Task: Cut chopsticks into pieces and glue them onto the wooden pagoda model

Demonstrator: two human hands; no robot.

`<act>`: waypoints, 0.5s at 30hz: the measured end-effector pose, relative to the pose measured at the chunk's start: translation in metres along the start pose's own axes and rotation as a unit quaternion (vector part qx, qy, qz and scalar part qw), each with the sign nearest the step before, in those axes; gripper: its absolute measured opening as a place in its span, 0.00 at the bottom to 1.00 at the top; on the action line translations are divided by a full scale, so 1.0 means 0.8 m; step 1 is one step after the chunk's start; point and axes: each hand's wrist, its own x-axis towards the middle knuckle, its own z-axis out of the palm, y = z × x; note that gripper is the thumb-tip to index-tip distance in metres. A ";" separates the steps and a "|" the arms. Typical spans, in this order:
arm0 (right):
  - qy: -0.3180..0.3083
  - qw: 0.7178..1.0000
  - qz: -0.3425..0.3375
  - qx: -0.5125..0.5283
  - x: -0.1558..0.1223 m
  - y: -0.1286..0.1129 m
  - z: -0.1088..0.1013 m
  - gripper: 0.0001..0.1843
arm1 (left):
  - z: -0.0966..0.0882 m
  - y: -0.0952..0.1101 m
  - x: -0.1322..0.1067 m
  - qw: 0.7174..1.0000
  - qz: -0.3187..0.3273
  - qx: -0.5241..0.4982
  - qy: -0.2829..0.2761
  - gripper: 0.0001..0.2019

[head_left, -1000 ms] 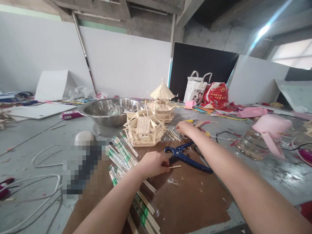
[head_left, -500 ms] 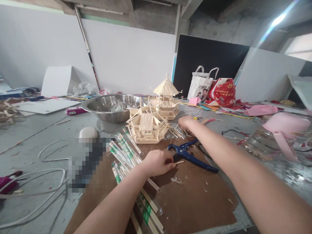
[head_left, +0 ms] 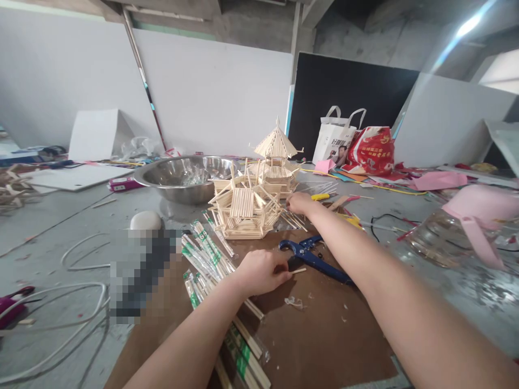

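Note:
My left hand [head_left: 263, 273] rests over the brown board [head_left: 324, 335], its fingers curled round a short wooden stick [head_left: 299, 270] whose end pokes out. Just beyond it lies a blue-handled cutter [head_left: 314, 258]. Farther off, my right hand [head_left: 300, 203] bends its fingers down at a loose pile of short sticks [head_left: 295, 220]; what is between the fingertips is hidden. Left of that pile stands a small stick-built model [head_left: 243, 208] with an unfinished-looking top. Behind it rises a second model with a pointed roof [head_left: 276, 146]. Wrapped chopsticks [head_left: 213, 248] lie beside my left forearm.
A steel basin [head_left: 178, 183] stands behind the models at left. On the right is a clear jug with a pink lid [head_left: 474, 210]. White cable [head_left: 103, 302] loops across the left side. A white bag [head_left: 334, 140] and red bag [head_left: 373, 151] stand at the back.
My right hand has shifted left and slightly toward the models, uncovering a yellow-handled tool. My left hand keeps its place with the stick. The view has turned very slightly.

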 end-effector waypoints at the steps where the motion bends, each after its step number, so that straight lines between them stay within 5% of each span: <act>1: 0.003 1.000 0.001 0.007 0.002 -0.002 0.003 0.15 | 0.000 0.000 0.000 1.000 -0.002 -0.001 0.000 0.13; 15: -0.078 0.993 0.042 0.073 0.032 -0.007 0.015 0.16 | 0.001 -0.001 -0.002 1.000 0.002 -0.012 0.007 0.12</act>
